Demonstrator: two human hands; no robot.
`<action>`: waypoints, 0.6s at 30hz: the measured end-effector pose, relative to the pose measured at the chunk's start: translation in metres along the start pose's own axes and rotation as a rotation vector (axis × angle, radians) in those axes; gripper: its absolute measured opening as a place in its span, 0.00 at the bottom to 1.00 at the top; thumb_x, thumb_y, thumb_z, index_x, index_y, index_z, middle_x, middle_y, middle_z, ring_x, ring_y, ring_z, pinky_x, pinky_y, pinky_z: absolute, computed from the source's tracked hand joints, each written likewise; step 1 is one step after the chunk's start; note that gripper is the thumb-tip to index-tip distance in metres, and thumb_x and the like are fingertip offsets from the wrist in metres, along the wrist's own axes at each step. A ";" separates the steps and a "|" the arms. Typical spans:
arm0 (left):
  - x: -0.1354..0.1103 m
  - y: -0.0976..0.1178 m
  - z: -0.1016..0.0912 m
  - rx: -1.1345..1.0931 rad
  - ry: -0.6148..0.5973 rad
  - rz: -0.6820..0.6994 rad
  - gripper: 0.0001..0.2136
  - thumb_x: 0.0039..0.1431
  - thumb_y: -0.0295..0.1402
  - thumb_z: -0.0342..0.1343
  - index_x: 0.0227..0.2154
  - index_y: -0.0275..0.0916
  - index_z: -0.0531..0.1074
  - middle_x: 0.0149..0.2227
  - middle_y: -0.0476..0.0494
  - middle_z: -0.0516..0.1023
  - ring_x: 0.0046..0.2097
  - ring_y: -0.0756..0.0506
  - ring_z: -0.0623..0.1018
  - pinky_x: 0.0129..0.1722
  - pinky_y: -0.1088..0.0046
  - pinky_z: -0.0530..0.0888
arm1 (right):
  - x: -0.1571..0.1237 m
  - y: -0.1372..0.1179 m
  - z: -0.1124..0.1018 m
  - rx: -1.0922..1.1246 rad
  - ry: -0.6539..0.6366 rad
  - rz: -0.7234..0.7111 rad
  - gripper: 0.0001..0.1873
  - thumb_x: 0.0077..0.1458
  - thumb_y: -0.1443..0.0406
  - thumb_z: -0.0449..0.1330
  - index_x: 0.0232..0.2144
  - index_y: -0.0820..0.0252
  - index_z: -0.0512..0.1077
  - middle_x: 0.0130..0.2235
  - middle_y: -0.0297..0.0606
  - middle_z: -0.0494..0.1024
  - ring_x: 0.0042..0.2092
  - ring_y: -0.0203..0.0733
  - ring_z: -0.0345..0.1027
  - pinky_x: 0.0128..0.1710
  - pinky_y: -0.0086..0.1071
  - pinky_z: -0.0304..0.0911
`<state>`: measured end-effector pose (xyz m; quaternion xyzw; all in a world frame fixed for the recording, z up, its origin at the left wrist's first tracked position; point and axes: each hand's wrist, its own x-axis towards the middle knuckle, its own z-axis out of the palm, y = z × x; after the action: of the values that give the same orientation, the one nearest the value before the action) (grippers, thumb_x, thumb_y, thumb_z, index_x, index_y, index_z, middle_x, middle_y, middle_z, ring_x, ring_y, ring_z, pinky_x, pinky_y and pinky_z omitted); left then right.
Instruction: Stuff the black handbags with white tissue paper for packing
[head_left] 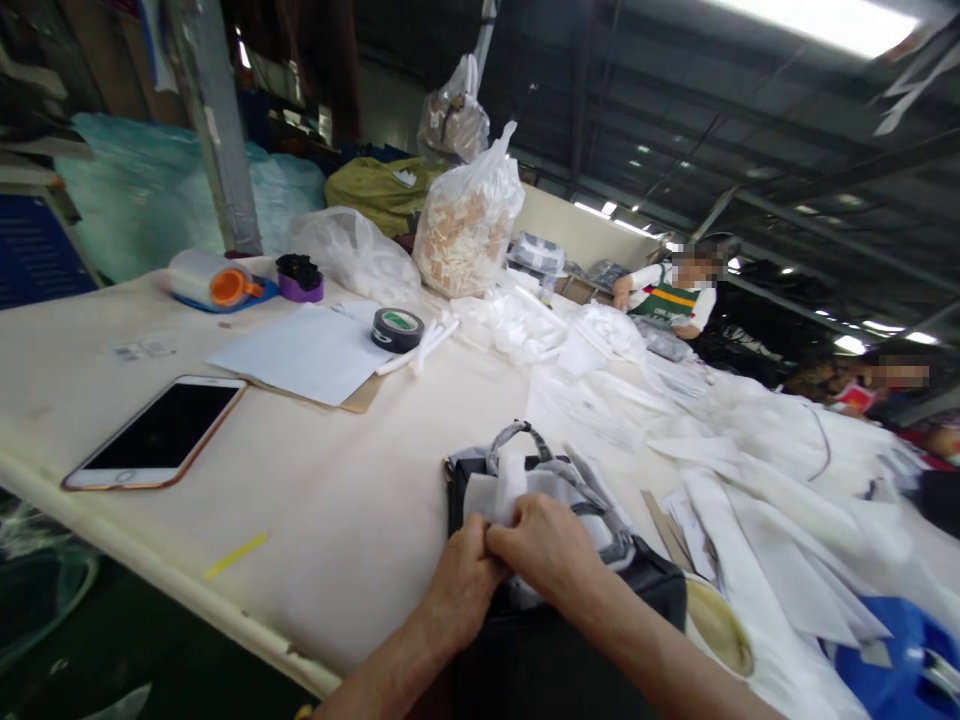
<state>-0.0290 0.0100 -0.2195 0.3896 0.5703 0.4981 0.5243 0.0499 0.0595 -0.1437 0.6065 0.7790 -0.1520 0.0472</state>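
Observation:
My left hand (457, 590) and my right hand (551, 550) meet at the near edge of the table, both closed on a strip of white foam wrap (512, 483). The wrap lies over the top of a black handbag (570, 620) with a grey wrapped handle (517, 440). The bag stands right under my hands, its lower part hidden by my forearms.
A phone (157, 432) lies at the left, papers on a clipboard (307, 352) and a black tape roll (397, 328) behind it. Plastic bags (466, 225) stand further back. White sheets (757, 450) pile up on the right. Two other people work at the far right.

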 end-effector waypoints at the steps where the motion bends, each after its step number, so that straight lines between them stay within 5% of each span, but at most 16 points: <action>1: 0.001 -0.001 0.000 0.003 0.009 0.012 0.10 0.41 0.39 0.51 0.23 0.39 0.59 0.24 0.50 0.67 0.30 0.46 0.66 0.27 0.72 0.60 | -0.002 -0.003 0.001 -0.011 0.023 0.009 0.16 0.40 0.60 0.53 0.26 0.65 0.74 0.29 0.52 0.77 0.34 0.54 0.71 0.30 0.38 0.60; 10: 0.004 -0.003 -0.004 -0.014 -0.002 0.043 0.13 0.36 0.43 0.52 0.22 0.39 0.60 0.22 0.51 0.65 0.28 0.46 0.64 0.26 0.72 0.60 | -0.008 -0.004 -0.001 0.033 0.044 0.025 0.20 0.44 0.60 0.54 0.34 0.70 0.75 0.36 0.56 0.77 0.40 0.57 0.71 0.38 0.42 0.64; 15: 0.005 -0.003 -0.003 -0.019 -0.074 0.015 0.16 0.39 0.46 0.52 0.26 0.37 0.62 0.21 0.54 0.63 0.25 0.49 0.63 0.24 0.73 0.59 | -0.007 0.008 -0.012 0.168 -0.140 -0.013 0.08 0.41 0.69 0.55 0.21 0.66 0.75 0.24 0.45 0.77 0.27 0.43 0.72 0.21 0.26 0.62; 18: 0.006 -0.004 -0.002 -0.012 -0.070 0.033 0.15 0.40 0.44 0.51 0.26 0.37 0.62 0.21 0.53 0.64 0.25 0.49 0.64 0.25 0.73 0.59 | -0.008 0.009 -0.016 0.217 -0.120 -0.007 0.07 0.41 0.70 0.57 0.16 0.66 0.72 0.21 0.44 0.76 0.24 0.42 0.71 0.19 0.25 0.60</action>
<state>-0.0314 0.0151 -0.2249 0.4130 0.5421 0.4963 0.5379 0.0621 0.0586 -0.1280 0.5949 0.7560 -0.2717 0.0274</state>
